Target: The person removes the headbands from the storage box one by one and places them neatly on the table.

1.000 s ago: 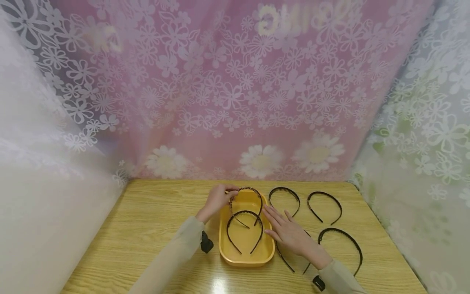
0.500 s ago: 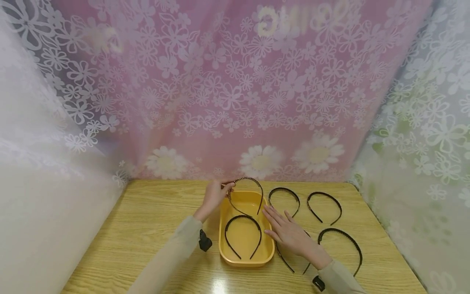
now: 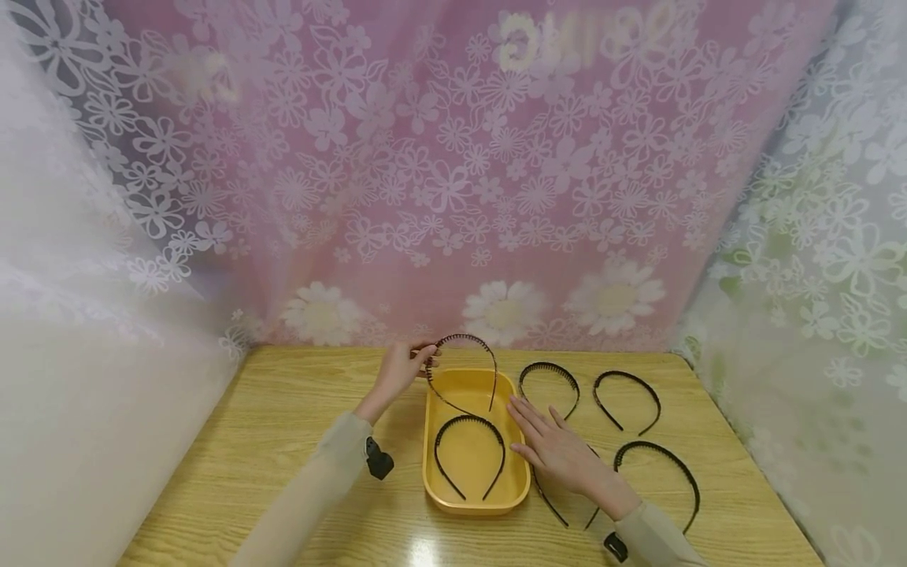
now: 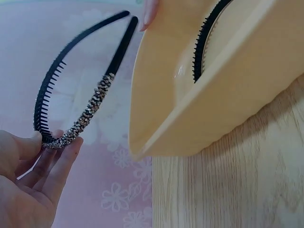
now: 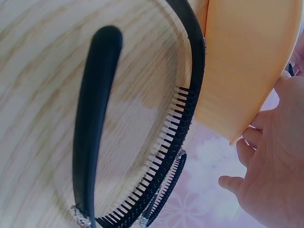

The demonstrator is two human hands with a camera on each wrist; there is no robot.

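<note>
My left hand (image 3: 394,373) pinches a headband (image 4: 88,111) with comb teeth and glittery beads, raised above the far left corner of a yellow plastic tray (image 3: 468,461). In the left wrist view, thumb and fingers grip the band at its curved top, its two black ends pointing away. A second black toothed headband (image 3: 469,417) lies inside the tray, towards the near end. My right hand (image 3: 556,453), fingers extended, touches the tray's right rim; in the right wrist view its fingertips lie along the tray's side.
Right of the tray, several more headbands lie on the wooden table: one behind my right hand (image 3: 549,365), one at the back right (image 3: 627,372), one nearer (image 3: 659,446), and another partly hidden under that hand (image 3: 551,502). A pink floral curtain (image 3: 439,197) hangs behind.
My left hand has lifted the beaded headband up and moved it left from over the tray. The headband in the tray slid slightly nearer, then stayed. My right hand has not moved.
</note>
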